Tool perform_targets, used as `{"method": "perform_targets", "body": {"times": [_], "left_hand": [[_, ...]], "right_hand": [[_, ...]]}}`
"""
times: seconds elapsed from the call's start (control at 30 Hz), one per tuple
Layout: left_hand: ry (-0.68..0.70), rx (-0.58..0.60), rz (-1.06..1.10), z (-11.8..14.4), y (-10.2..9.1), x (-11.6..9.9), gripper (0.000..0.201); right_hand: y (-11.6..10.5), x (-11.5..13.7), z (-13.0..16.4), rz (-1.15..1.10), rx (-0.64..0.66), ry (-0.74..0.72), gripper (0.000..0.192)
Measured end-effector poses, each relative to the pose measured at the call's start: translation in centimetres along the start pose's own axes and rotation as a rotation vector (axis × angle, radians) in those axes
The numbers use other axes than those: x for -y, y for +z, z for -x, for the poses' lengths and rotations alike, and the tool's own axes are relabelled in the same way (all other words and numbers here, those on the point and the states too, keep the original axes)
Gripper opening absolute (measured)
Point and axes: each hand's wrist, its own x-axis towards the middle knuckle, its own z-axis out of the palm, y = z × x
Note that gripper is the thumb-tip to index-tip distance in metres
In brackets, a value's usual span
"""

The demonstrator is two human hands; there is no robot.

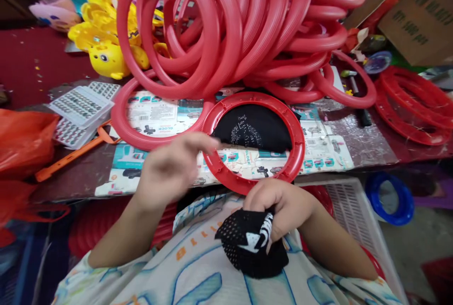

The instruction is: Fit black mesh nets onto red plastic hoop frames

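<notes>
My right hand [279,201] grips a bunched piece of black mesh fabric [253,246] with white markings, held low against my patterned shirt. My left hand [173,168] hovers blurred above the table's front edge, fingers loosely curled, holding nothing I can see. Just beyond both hands a red plastic ring [300,139] lies flat on printed paper sheets. Inside the ring sits a black cloth [255,128] with a dotted white figure.
A big heap of red rings [230,26] fills the back of the table, with another ring [122,116] flat at left. Yellow toy figures [106,36], blister packs of small batteries [79,104], an orange bag [24,139], a white crate [354,210] and a blue ring [389,199] surround the spot.
</notes>
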Motion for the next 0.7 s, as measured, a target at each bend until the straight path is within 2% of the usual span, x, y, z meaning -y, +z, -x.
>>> {"method": "perform_targets", "body": {"times": [0.07,0.17,0.23,0.33,0.43,0.5,0.57,0.7], "left_hand": [[-0.194,-0.095,-0.115,-0.6,0.3,2.4,0.035],[-0.431,-0.038,-0.227,-1.3,0.9,5.1,0.041],[-0.498,0.016,-0.235,-1.4,1.3,5.9,0.042],[-0.502,0.035,-0.182,-1.5,1.6,5.4,0.036],[-0.436,-0.04,-0.154,-1.6,1.9,3.6,0.038],[-0.383,-0.086,-0.173,-1.8,2.1,2.4,0.041],[-0.352,-0.09,-0.212,-2.1,2.5,2.0,0.045],[-0.34,-0.078,-0.397,-2.8,3.0,3.3,0.044]], "right_hand": [[0.4,-0.3,0.4,-0.031,-0.07,-0.052,0.033],[0.4,-0.7,1.1,-0.065,-0.152,-0.072,0.033],[0.3,-0.9,1.6,-0.095,-0.187,-0.05,0.035],[0.4,-1.0,2.2,-0.125,-0.297,-0.02,0.043],[0.9,-0.5,2.9,-0.132,-0.504,-0.01,0.056],[1.1,0.1,3.3,-0.147,-0.657,0.004,0.05],[0.8,0.8,3.3,-0.17,-0.799,0.008,0.036],[-0.4,1.8,2.4,-0.197,-1.011,-0.012,0.027]]}}
